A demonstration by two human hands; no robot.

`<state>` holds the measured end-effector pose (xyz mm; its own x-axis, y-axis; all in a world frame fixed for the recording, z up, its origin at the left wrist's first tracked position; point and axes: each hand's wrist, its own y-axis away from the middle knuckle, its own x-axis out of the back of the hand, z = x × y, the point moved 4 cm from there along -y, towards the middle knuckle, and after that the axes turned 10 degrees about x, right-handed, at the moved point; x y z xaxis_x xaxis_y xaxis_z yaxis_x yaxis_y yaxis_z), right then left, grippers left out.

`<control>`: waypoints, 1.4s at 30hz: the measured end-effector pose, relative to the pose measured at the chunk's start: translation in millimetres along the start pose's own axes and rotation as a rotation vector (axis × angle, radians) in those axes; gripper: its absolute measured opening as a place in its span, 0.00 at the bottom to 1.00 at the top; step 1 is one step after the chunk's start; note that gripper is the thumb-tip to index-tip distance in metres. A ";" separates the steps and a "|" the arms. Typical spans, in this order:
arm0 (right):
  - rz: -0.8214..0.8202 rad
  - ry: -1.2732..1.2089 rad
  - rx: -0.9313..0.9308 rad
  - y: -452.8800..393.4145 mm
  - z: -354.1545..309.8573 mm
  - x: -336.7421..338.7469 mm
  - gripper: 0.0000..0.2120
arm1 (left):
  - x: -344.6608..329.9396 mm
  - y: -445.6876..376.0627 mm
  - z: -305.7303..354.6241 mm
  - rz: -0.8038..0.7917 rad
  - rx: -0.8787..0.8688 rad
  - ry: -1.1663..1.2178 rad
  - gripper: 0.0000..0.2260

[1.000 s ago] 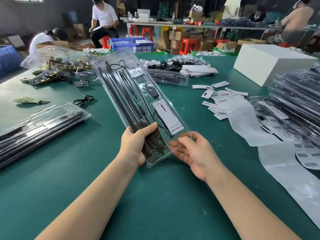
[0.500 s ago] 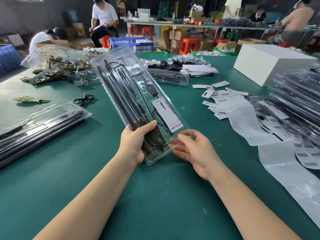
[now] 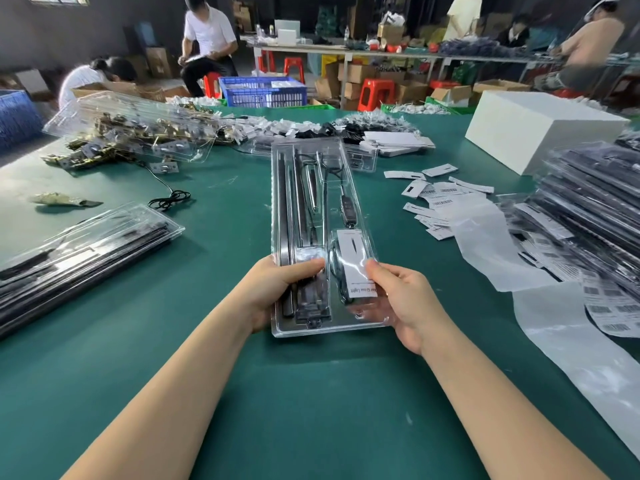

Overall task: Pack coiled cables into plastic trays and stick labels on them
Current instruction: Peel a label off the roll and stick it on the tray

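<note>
A long clear plastic tray (image 3: 313, 188) lies lengthwise over the green table (image 3: 311, 393), pointing straight away from me. Inside are black bars, a black cable with an inline switch (image 3: 347, 209), and a white label card (image 3: 356, 265) near my end. My left hand (image 3: 273, 289) grips the tray's near left side, thumb on top. My right hand (image 3: 405, 299) holds the near right corner, thumb pressing beside the card.
A packed tray (image 3: 79, 251) lies at the left, a loose coiled cable (image 3: 169, 199) behind it. Stacked packed trays (image 3: 595, 209) stand at the right, with barcode labels (image 3: 440, 199) and white backing strips (image 3: 568, 341). A white box (image 3: 540, 133) sits far right. People work beyond.
The tray has swung from a leftward slant to point straight ahead. My right hand moved from open beside the tray's corner to holding it.
</note>
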<state>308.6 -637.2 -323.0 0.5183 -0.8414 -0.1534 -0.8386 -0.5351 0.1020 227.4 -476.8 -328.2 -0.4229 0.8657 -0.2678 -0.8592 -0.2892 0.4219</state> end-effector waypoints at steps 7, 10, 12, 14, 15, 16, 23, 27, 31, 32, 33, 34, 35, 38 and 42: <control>-0.064 0.139 0.012 -26.4 -55.0 -14.0 0.07 | -0.6 7.9 4.6 -0.133 0.044 0.092 0.17; -0.128 0.589 0.221 -46.6 -119.9 -13.8 0.13 | 7.0 5.4 11.0 -0.123 0.004 0.253 0.25; -0.208 0.979 0.509 -53.9 -168.0 -20.5 0.13 | 23.4 3.1 19.2 -0.031 -0.054 0.393 0.26; -0.295 1.292 0.790 -53.7 -200.8 -29.2 0.14 | 44.6 2.4 28.3 0.045 -0.129 0.506 0.27; -0.345 1.415 0.914 -51.7 -207.3 -32.7 0.15 | 56.2 2.8 32.4 0.075 -0.172 0.563 0.28; -0.394 1.521 1.025 -48.9 -206.8 -34.6 0.15 | 68.7 4.2 36.3 0.100 -0.217 0.619 0.29; -0.457 1.799 1.601 -6.2 -80.7 2.8 0.28 | 134.6 22.3 46.3 0.396 -0.059 0.451 0.27; -0.383 1.695 1.533 4.4 -31.1 25.6 0.26 | 130.7 26.3 51.9 0.646 -0.085 -0.379 0.21; -0.420 1.655 1.064 -6.0 -14.3 32.9 0.24 | 101.6 18.3 45.6 0.747 -0.197 -0.958 0.18; -0.456 1.636 0.896 -10.1 -12.3 35.8 0.21 | 94.2 13.4 41.3 0.758 -0.187 -1.049 0.17; -0.495 1.625 0.770 -14.3 -11.2 39.2 0.19 | 87.3 8.1 36.3 0.772 -0.155 -1.153 0.17; -0.531 1.619 0.710 -18.8 -11.3 41.8 0.19 | 81.8 3.0 31.2 0.782 -0.123 -1.235 0.18; -0.565 1.565 0.638 -23.1 -12.9 43.7 0.18 | 77.6 -1.3 25.8 0.774 -0.097 -1.275 0.20; -0.470 1.103 0.484 -31.6 -33.6 50.9 0.21 | 71.5 -5.2 9.3 0.793 -0.067 -1.324 0.28; 0.229 1.278 0.529 -68.3 -67.5 105.2 0.25 | 73.1 -3.7 4.8 0.834 -0.085 -1.319 0.29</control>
<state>431.7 -694.3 -279.7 -0.0846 -0.5446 0.8344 -0.7391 -0.5273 -0.4191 201.1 -410.5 -345.2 -0.2675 0.1747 0.9476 -0.5522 -0.8337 -0.0022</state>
